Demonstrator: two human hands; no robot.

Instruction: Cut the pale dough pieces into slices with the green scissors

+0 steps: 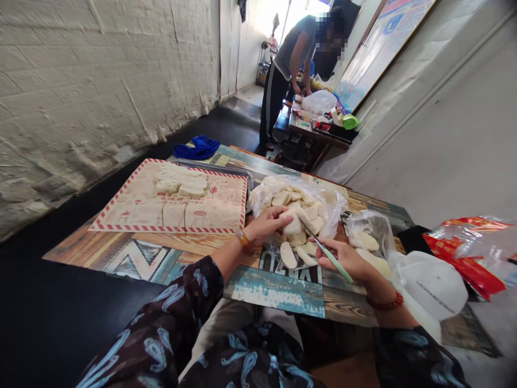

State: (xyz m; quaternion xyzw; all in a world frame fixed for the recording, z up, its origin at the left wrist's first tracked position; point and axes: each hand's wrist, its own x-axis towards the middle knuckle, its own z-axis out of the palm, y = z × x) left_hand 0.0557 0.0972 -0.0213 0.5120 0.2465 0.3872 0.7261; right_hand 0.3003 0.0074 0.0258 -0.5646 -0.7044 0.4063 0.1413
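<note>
My left hand [267, 223] is closed on a pale piece of bun [294, 221], held over a clear plastic bag [333, 202] full of bun slices [311, 200]. In my right hand [348, 258] is a knife with a light green handle [337, 265]; its blade touches or lies very close to the piece in my left hand. Two loose slices, one of them an oval slice [288, 255], lie at the near side of the bag. To the left, more slices [181, 180] rest in a group on printed paper [133, 213] over a tray.
A blue cloth [197, 147] lies at the table's far left corner. Right of the bag are a smaller plastic bag [369, 237] with pale pieces, a white cap [434, 284] and red-and-clear packaging [468, 253]. Beyond, a person [297, 51] bends over a cluttered second table [302, 128].
</note>
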